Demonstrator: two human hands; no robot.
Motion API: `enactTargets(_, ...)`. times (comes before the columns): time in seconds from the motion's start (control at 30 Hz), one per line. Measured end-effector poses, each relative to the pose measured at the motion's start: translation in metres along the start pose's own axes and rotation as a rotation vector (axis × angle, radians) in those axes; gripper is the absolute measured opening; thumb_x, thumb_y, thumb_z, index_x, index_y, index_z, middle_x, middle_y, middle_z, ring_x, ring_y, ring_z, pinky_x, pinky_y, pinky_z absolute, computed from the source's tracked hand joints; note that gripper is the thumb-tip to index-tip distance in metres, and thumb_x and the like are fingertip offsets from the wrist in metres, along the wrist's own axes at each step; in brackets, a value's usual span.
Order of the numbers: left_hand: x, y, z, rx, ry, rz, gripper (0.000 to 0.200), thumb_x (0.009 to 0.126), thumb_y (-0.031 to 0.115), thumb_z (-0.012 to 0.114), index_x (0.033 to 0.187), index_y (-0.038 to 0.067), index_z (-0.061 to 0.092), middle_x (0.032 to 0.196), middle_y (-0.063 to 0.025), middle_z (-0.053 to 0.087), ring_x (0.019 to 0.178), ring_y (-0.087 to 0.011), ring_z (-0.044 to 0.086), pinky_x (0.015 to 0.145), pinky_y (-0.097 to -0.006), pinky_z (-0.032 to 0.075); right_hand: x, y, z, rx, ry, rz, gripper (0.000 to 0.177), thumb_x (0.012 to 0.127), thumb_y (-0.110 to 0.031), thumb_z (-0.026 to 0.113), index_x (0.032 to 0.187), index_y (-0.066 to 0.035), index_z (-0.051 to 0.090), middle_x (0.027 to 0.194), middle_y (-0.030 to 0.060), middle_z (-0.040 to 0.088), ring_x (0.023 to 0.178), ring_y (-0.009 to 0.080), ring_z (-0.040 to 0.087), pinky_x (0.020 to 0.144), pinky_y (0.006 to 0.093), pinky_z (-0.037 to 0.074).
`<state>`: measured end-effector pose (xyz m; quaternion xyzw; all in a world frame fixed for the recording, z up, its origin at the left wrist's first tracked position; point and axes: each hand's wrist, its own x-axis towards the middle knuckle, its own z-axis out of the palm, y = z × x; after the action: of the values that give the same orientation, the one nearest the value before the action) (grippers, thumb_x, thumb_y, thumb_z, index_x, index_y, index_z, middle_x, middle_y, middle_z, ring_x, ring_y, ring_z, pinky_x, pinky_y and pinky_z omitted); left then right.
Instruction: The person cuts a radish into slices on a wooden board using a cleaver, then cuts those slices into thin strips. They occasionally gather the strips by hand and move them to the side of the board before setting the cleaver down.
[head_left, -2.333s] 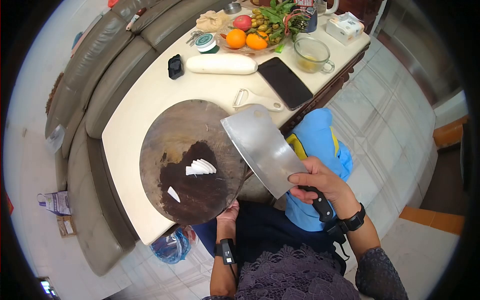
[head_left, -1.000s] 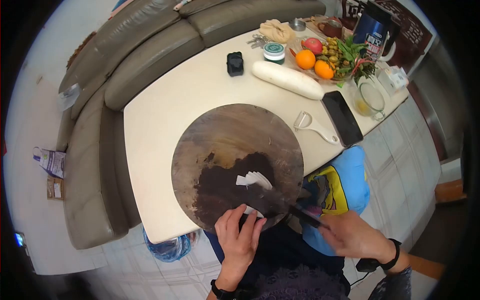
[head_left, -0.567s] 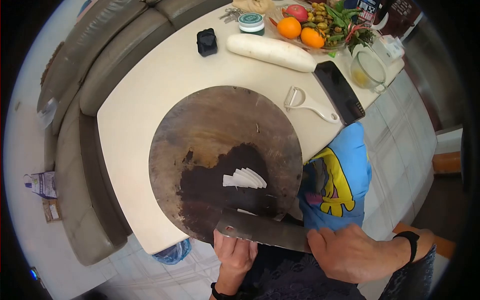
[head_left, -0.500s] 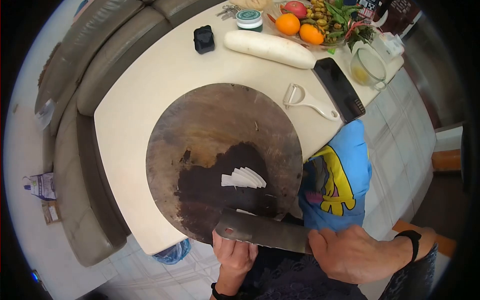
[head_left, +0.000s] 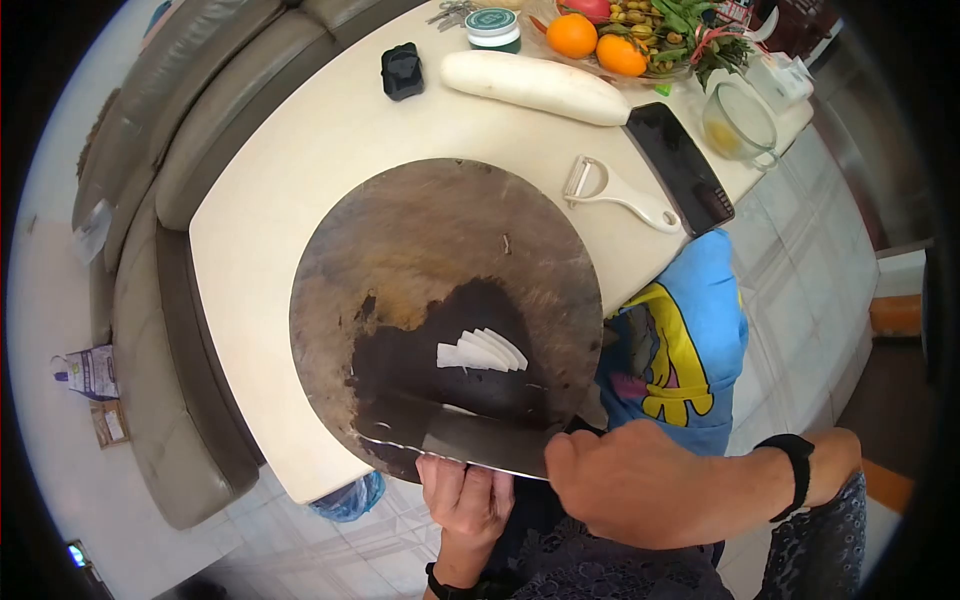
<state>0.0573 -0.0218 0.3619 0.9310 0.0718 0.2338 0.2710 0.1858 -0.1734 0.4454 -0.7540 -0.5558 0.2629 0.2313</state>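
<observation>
My right hand [head_left: 640,482] is wrapped round the handle of a cleaver [head_left: 485,440]. Its broad blade lies across the near part of a round wooden chopping board [head_left: 400,230], pointing left. Close against the near side of the blade are the curled fingers of my left hand [head_left: 466,498]; whatever they hold is hidden behind the fingers and blade. Thin white slices [head_left: 482,350], resembling white radish, lie fanned on the dark wet patch of the board. A white sliver shows just beyond the blade.
Beyond the board are a whole white radish [head_left: 535,88], a peeler [head_left: 622,194], a black phone [head_left: 680,168], a glass cup [head_left: 738,125], a green-lidded jar [head_left: 493,30] and a fruit bowl with oranges [head_left: 572,36]. A blue cloth [head_left: 700,340] hangs at the table's right edge.
My right hand and the cleaver have shifted left, so the blade now reaches further across the board. My left hand stays close to the blade. The view has shifted slightly.
</observation>
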Motion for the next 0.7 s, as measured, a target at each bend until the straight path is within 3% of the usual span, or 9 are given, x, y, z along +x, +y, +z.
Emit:
enactTargets(0.1,0.0,0.0,0.003,0.022,0.05,0.028,0.025,0.068,0.001,0.068,0.094,-0.003,0.069,0.097,-0.0156,0.064,0.091,-0.0378,0.061,0.086,-0.0481,0.045,-0.013,-0.005,-0.008,0.02,-0.07,0.052,0.019,0.068,-0.005,0.061,0.076,0.011,0.054,0.062,0.0178,0.055,0.055,0.0261,0.062,0.04,0.0334,0.047)
enactTargets(0.33,-0.007,-0.004,0.001,-0.019,0.025,0.017,0.025,0.068,0.001,0.068,0.093,-0.002,0.069,0.095,-0.0155,0.065,0.091,-0.0373,0.061,0.087,-0.049,0.045,-0.026,-0.009,-0.021,-0.027,-0.162,0.06,0.02,0.067,-0.004,0.061,0.077,0.012,0.053,0.063,0.0202,0.054,0.055,0.026,0.062,0.037,0.0334,0.044)
enactTargets(0.6,-0.004,-0.003,0.001,-0.034,0.026,0.012,0.025,0.068,0.001,0.069,0.093,-0.002,0.069,0.096,-0.0153,0.064,0.088,-0.037,0.061,0.082,-0.0455,0.049,0.012,-0.004,0.002,-0.018,0.046,-0.063,0.026,0.069,-0.008,0.065,0.081,0.008,0.048,0.064,0.017,0.054,0.049,0.0258,0.059,0.038,0.0353,0.043)
enactTargets(0.7,0.0,0.001,0.004,-0.02,0.068,0.011,0.026,0.066,-0.002,0.068,0.093,-0.003,0.069,0.095,-0.0152,0.064,0.087,-0.037,0.061,0.081,-0.0443,0.049,0.003,-0.001,-0.004,0.055,-0.003,-0.048,0.029,0.068,-0.01,0.067,0.082,0.008,0.048,0.065,0.0172,0.055,0.049,0.0257,0.059,0.038,0.0357,0.042)
